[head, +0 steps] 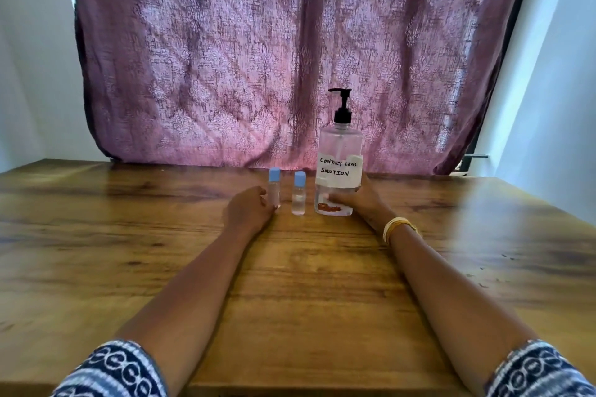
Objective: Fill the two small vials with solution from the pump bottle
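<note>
Two small clear vials with blue caps stand upright on the wooden table [129, 235], both capped. Left hand [250, 209] rests on the table, fingers curled round the left vial [274, 187], gripping its lower body. Right vial [299, 193] stands free just beside it, touched by neither hand. Pump bottle [339, 167], clear with a black pump and a handwritten "CONTACT LENS SOLUTION" label, stands upright just right of the vials; right hand [361, 200] holds its base, fingers wrapped round it. Pink patterned curtain [274, 51] hangs behind.
</note>
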{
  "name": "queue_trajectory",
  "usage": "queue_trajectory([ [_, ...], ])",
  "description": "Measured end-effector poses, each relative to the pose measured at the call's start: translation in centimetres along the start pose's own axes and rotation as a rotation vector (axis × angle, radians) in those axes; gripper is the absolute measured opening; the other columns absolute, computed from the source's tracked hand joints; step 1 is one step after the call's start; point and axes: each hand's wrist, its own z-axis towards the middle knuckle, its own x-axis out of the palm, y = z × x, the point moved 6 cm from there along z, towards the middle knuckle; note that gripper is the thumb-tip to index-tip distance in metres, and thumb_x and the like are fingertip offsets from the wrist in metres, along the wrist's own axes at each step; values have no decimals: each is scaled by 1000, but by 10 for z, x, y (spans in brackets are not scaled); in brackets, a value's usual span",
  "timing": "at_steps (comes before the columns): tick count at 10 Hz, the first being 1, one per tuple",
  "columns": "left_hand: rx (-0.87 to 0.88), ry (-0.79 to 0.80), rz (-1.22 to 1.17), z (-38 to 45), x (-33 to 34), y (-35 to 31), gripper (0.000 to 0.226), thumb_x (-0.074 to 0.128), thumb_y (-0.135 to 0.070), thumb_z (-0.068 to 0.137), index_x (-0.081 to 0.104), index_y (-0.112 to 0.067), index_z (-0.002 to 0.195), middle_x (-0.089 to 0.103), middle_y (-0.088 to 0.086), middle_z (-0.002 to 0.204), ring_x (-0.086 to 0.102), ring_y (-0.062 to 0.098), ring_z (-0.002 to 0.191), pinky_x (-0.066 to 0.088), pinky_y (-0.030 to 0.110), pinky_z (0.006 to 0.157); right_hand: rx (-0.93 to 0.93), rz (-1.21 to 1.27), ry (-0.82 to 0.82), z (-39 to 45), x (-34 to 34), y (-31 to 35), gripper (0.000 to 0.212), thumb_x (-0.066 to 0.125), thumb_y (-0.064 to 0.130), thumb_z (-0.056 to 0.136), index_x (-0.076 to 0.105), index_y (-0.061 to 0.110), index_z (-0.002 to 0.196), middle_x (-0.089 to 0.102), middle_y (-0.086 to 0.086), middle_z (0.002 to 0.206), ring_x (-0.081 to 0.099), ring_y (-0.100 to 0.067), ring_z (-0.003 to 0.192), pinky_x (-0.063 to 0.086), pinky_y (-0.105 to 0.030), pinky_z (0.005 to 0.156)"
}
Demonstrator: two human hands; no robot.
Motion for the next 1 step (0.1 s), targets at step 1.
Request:
queue_trajectory([
  [1, 1, -19, 20, -15, -4, -5, 41, 59, -27, 85, 54, -11, 123, 64, 10, 120, 60, 30, 109, 47, 37, 83, 50, -108, 21, -15, 1, 0, 55, 89, 9, 62, 62, 16, 109, 70, 1, 107, 66, -16, 99, 56, -23, 84],
])
